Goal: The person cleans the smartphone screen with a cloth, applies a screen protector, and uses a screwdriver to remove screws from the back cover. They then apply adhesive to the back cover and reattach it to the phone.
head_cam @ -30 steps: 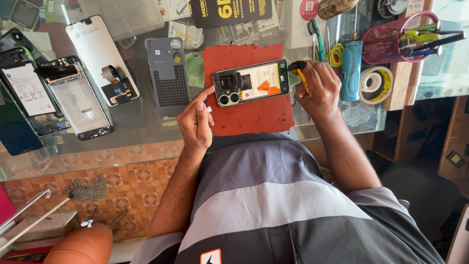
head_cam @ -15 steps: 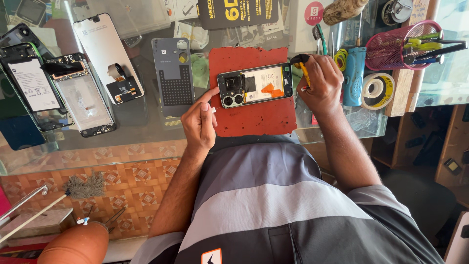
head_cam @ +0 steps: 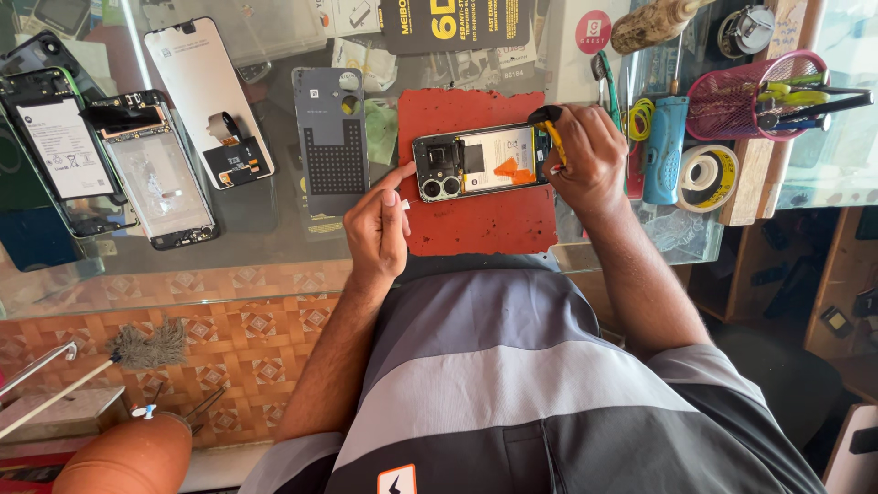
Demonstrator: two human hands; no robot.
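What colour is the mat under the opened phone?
The mat is red, seen best in the head view; the opened phone lies on it.

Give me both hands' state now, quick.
Left hand: fingers curled, fingertip on the opened phone; grip cannot be told.
Right hand: closed on a yellow-and-black tool at the phone's end.

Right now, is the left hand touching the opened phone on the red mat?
Touching. The head view shows the left hand with its forefinger laid against the camera end of the opened phone, no gap between them, on the red mat.
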